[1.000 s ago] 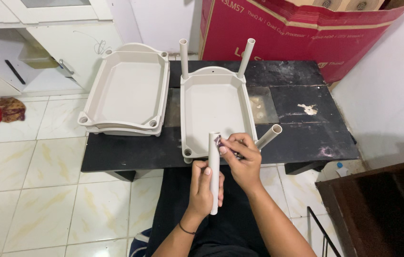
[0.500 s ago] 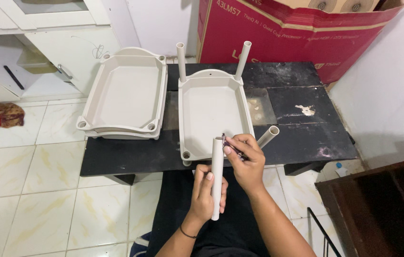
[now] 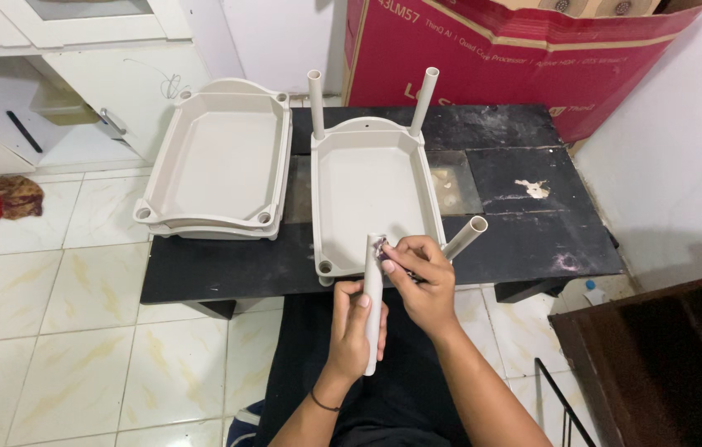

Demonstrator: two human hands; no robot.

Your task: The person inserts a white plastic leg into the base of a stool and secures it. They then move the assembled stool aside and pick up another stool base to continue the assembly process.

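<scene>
— Now, left hand (image 3: 351,327) wrapped shut around the cream pipe (image 3: 372,300), held upright just this side of the single tray (image 3: 371,186)?
— Yes. Keep firm, no twisting.
— Right hand (image 3: 419,277)?
— Pinched on a small dark tool (image 3: 381,246) at the pipe's top end. Work gently at the rim; steady against the left grip.

A cream plastic tube (image 3: 373,302) stands nearly upright near the table's near edge, with a small dark purple scrap (image 3: 380,244) at its top end.
</scene>
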